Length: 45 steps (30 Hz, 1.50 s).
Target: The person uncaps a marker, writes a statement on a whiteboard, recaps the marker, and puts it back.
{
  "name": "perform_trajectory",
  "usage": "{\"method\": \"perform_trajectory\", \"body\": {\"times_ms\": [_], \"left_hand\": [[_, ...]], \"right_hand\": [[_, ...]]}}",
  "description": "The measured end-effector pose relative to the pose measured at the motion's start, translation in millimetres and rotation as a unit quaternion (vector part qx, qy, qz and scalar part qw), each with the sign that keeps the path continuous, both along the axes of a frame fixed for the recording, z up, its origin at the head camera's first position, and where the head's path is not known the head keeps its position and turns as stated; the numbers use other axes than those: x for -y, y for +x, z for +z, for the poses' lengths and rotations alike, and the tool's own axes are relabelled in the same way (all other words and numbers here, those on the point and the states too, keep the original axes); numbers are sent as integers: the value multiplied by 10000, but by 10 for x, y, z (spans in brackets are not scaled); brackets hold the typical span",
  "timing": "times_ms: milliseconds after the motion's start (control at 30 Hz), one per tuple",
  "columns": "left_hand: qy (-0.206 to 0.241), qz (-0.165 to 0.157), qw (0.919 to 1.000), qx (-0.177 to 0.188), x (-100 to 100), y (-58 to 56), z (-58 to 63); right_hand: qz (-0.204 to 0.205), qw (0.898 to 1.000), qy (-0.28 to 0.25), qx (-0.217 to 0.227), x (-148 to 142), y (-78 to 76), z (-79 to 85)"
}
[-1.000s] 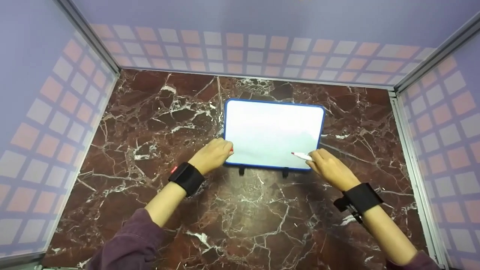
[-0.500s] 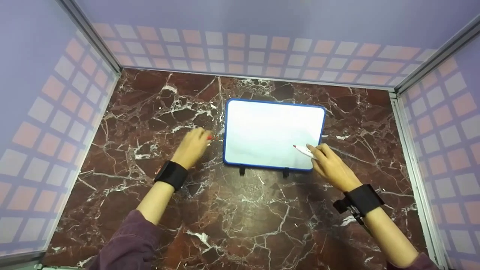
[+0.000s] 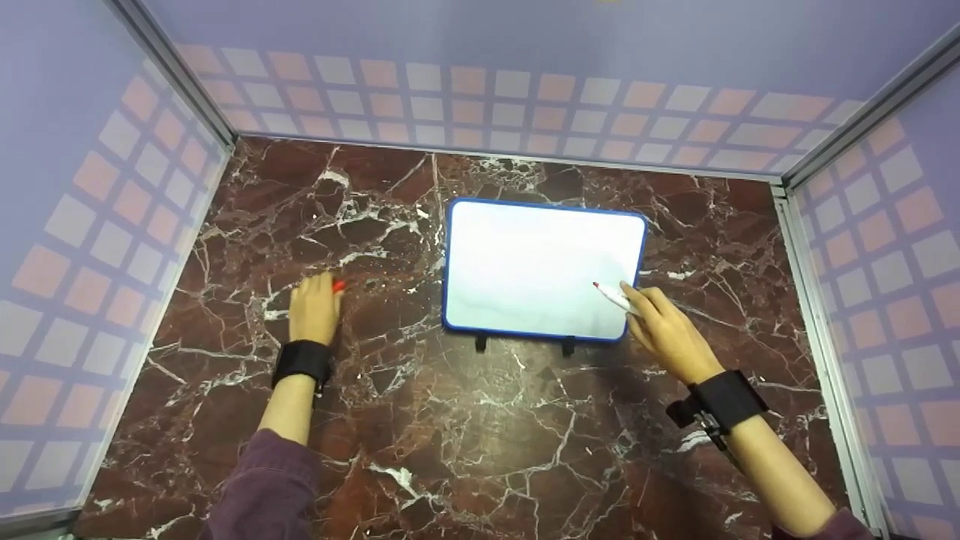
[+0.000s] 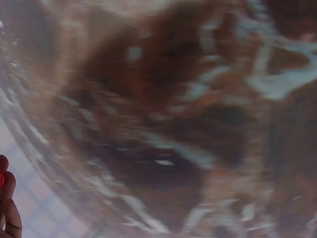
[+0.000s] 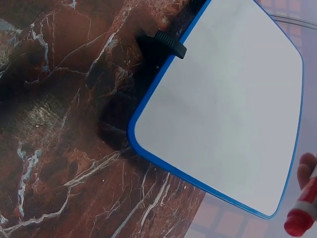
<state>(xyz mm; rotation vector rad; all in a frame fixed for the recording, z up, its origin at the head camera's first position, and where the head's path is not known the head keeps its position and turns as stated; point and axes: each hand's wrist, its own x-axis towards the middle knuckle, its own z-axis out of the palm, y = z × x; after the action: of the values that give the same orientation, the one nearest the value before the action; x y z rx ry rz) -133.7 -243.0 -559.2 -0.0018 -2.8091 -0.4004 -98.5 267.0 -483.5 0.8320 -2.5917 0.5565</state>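
Note:
In the head view, a whiteboard (image 3: 540, 259) with a blue frame stands on small black feet (image 3: 568, 346). My right hand (image 3: 670, 336) pinches a white marker (image 3: 615, 298) in front of the board's lower right part; its red tip is bare and points up and left. The right wrist view shows the marker's red back end (image 5: 299, 222) beside the whiteboard (image 5: 223, 104). Well left of the board, my left hand (image 3: 313, 311) holds a small red marker cap (image 3: 338, 286) in its fingertips, over the tabletop. Only the left fingers (image 4: 11, 218) show in the left wrist view.
A dark red marble-patterned tabletop (image 3: 480, 442) lies under everything. Pale purple panels with pink and white squares enclose it at the back (image 3: 487, 45), left (image 3: 67, 187) and right (image 3: 900, 262). Both wrists wear black bands (image 3: 302, 362).
My left hand has moved left, away from the board's lower left corner, carrying the red cap. The marker in my right hand has tilted more upright, with its tip slightly higher.

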Motion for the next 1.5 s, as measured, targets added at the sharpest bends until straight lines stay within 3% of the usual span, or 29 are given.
{"method": "perform_trajectory", "body": {"times_ms": [200,400,767,1000,1233,1400,1500], "left_hand": [[148,534,9981,263,154,124,-146],[93,1060,9939,305,238,237,-252],[-26,1269,9902,590,252,317,-289],[343,1074,9931,313,110,188,-176],[1171,486,9919,27,-320,-31,31],[1795,34,9837,98,-698,-77,161],[2308,-155,9725,269,-889,-65,182]], "right_hand": [[-22,10000,-5,-28,7,3,-6],[11,10000,31,-32,29,15,10],[-60,10000,30,23,59,33,25],[17,9994,-223,251,91,23,62],[274,9979,-581,118,205,-17,89],[251,9866,-1587,290,387,-54,136],[150,9757,-2150,391,515,-87,183]]}}
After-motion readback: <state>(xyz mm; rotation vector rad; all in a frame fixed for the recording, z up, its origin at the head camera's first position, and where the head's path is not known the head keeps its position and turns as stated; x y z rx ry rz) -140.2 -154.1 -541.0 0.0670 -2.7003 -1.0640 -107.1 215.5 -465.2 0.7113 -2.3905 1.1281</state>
